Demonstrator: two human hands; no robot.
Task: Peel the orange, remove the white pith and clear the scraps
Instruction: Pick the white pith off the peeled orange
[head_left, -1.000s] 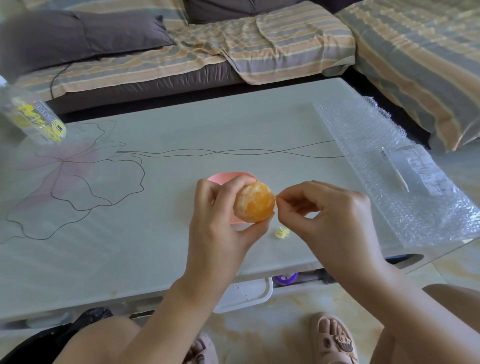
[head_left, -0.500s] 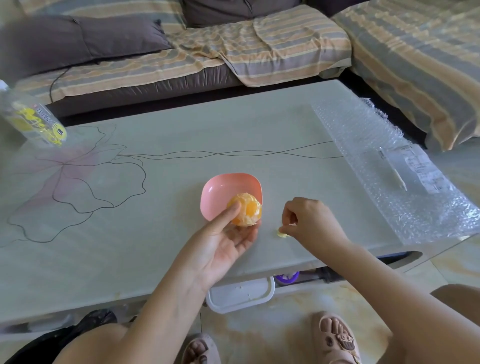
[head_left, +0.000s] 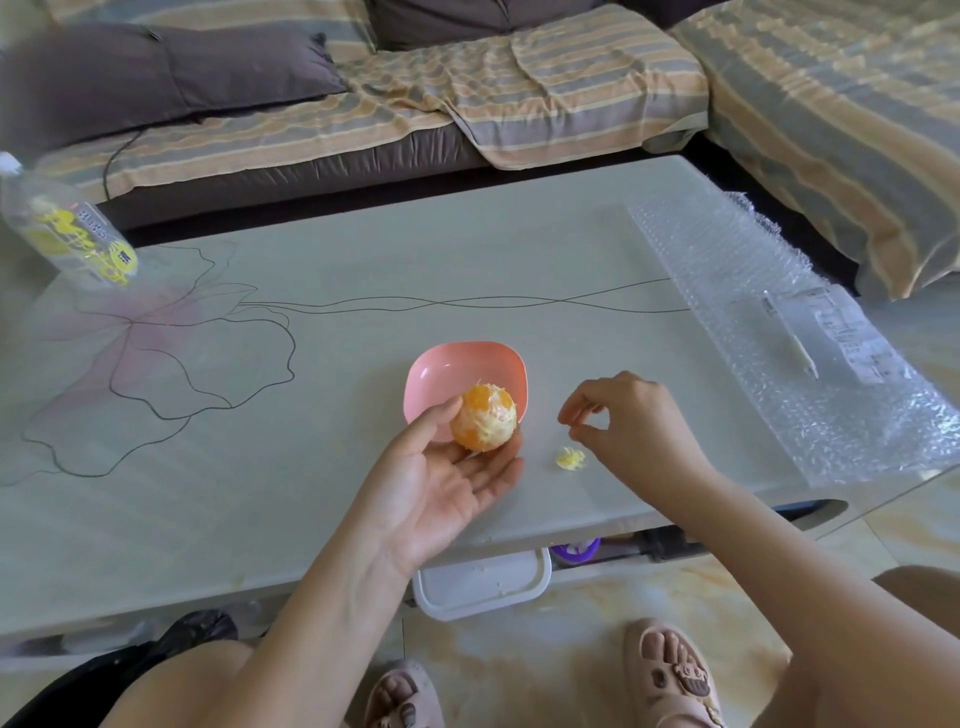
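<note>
A peeled orange (head_left: 485, 423) with white pith still clinging to it sits on the fingertips of my left hand (head_left: 441, 488). That hand is palm up and its thumb presses the fruit's left side, just over the near rim of a pink bowl (head_left: 457, 364). The bowl looks empty. My right hand (head_left: 634, 426) hovers to the right of the orange, thumb and forefinger bent into a loose ring with nothing visible between them. Just below those fingertips lies a small heap of pale yellow pith scraps (head_left: 570, 459) on the table (head_left: 311, 467).
A sheet of bubble wrap (head_left: 779, 338) with a pen and a paper slip covers the table's right end. A plastic bottle (head_left: 67, 234) lies at the far left corner. A white tub (head_left: 483, 582) sits under the near edge. A striped sofa (head_left: 519, 88) stands beyond.
My left hand lowered the orange from mid-air towards the bowl and turned palm up. My right hand dipped to the scrap heap, then lifted off it with its fingers loosened.
</note>
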